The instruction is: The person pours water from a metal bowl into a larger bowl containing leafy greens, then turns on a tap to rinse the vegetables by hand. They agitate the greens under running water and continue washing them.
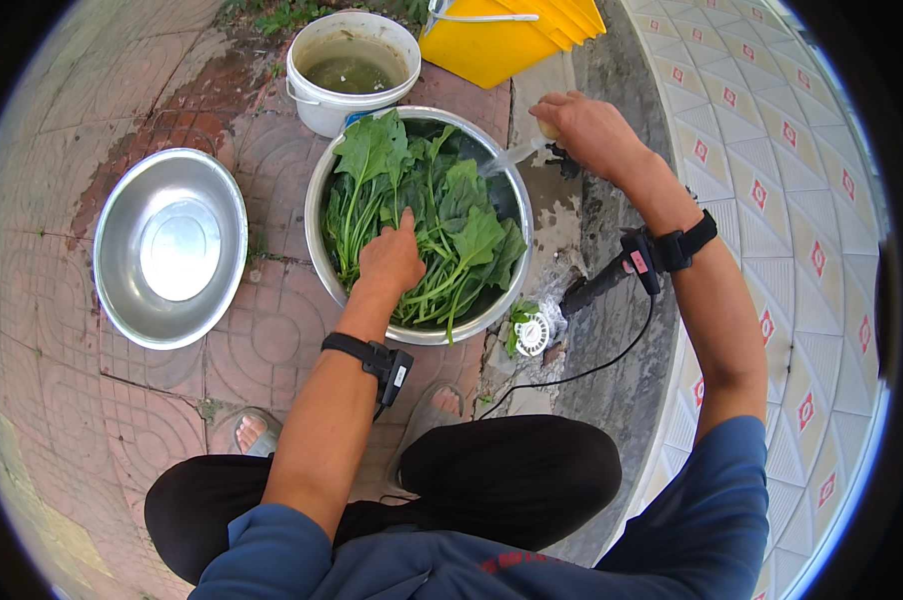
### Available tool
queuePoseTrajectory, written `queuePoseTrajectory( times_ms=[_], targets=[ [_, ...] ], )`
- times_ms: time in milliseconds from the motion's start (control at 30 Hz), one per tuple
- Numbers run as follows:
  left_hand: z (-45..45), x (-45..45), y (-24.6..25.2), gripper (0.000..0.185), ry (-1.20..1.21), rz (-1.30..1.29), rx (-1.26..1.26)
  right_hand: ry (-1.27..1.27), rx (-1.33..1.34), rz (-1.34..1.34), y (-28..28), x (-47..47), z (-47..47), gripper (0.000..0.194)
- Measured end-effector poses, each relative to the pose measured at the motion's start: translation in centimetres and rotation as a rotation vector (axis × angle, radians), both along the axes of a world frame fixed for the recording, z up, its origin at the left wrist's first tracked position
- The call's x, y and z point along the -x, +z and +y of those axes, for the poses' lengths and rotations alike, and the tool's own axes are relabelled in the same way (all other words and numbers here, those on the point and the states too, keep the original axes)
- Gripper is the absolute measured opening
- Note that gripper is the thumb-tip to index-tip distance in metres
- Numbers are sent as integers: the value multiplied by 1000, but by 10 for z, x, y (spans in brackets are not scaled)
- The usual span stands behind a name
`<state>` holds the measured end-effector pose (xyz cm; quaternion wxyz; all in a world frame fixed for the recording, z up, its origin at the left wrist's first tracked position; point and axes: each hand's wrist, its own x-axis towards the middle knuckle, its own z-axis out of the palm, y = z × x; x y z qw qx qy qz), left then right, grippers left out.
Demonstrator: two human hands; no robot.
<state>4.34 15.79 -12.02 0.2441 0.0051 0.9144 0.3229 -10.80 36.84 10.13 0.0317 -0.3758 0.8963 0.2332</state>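
Observation:
A round metal basin (525, 247) in front of me is filled with leafy greens on long stems (478, 236), perhaps spinach. My left hand (393, 259) lies on the greens near the basin's middle, its index finger pointing forward; whether it grips any stems is hidden. Up at the right, beyond the basin's rim, my right hand (583, 131) holds a pale nozzle or hose end (547, 129). Water (510, 157) streams from it into the right side of the basin.
A second metal basin (140, 300) stands on the paving at the left. Behind the greens are a white plastic bucket (324, 112) of murky water and a yellow container (481, 45). Right of the basin are a white round drain cover (532, 334), a dark pipe (598, 285) and a tiled wall (789, 217).

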Motion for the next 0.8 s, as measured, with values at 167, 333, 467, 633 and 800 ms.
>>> queuePoseTrajectory(
  times_ms=[167, 333, 467, 633, 800],
  targets=[
    [-1, -3, -7, 91, 13, 32, -12, 46, 46, 2, -2, 3, 3, 44],
    [5, -4, -5, 91, 30, -6, 21, 134, 108, 58, -5, 2, 6, 38],
    [6, -4, -2, 90, 30, 2, 25, 126, 98, 60, -7, 4, 7, 38],
    [6, -3, -2, 90, 35, -1, 12, 117, 82, 60, -5, 5, 6, 37],
    [6, -3, -2, 89, 30, -2, 17, 46, 41, 1, -3, 5, 2, 41]
  ],
)
